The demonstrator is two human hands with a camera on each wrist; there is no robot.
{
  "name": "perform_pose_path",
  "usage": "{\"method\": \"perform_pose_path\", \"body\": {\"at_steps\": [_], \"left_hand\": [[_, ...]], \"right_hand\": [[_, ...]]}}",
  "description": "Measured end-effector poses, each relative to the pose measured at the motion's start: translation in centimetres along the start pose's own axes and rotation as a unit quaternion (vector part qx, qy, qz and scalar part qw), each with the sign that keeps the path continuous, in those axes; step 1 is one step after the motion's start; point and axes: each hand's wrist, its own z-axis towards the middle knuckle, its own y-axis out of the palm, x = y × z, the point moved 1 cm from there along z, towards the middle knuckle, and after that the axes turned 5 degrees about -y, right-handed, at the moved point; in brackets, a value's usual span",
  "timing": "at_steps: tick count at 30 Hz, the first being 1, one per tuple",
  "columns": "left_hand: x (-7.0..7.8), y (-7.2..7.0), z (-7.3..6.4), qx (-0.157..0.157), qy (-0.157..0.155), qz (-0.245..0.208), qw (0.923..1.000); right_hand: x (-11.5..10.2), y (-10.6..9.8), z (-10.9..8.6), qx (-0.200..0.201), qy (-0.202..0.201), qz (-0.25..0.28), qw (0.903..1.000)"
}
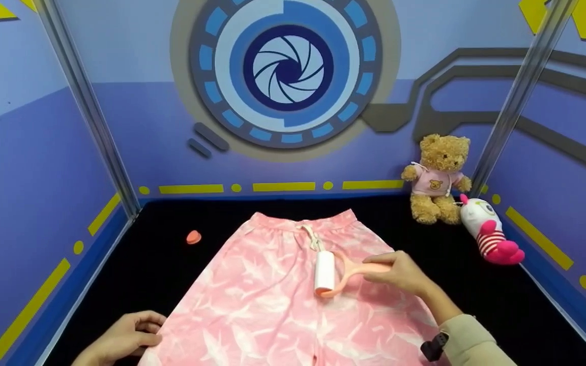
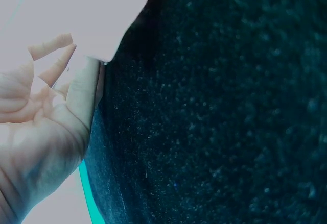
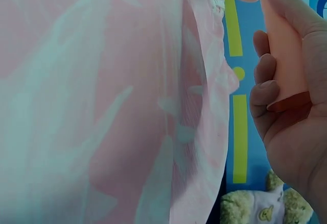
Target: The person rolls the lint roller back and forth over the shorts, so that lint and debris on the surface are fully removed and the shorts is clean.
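Note:
Pink shorts (image 1: 267, 284) with a white leaf-like pattern and a drawstring lie spread on a black surface. My right hand (image 1: 400, 273) grips the peach handle of a lint roller (image 1: 325, 272), whose white roll lies against the front of the shorts below the drawstring. In the right wrist view, fingers wrap round the lint roller's handle (image 3: 288, 55), and its white roll is mostly cut off at the top. At the lower left, my left hand (image 1: 127, 335) pinches the side edge of the shorts; the left wrist view shows thumb and fingers meeting the cloth (image 2: 107, 35).
A small coral-coloured piece (image 1: 194, 237) lies left of the waistband. A teddy bear (image 1: 435, 180) sits at the back right, with a white and pink plush toy (image 1: 491, 231) beside it. Blue printed panels (image 1: 140, 127) with metal posts enclose the surface.

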Motion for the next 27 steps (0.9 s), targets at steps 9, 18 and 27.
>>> {"method": "perform_pose_path", "body": {"at_steps": [9,18,27], "left_hand": [[-0.1,-0.1,0.2,-0.001,-0.005,-0.001,1.0],[-0.1,-0.1,0.0,-0.002,0.001,-0.006,1.0],[0.1,0.0,-0.1,-0.002,0.002,-0.001,1.0]], "right_hand": [[0.3,0.9,0.4,-0.02,-0.006,-0.035,0.9992],[0.9,0.1,-0.2,-0.017,0.015,-0.056,0.9982],[1.9,-1.8,-1.5,-0.01,0.028,-0.048,0.9984]]}}
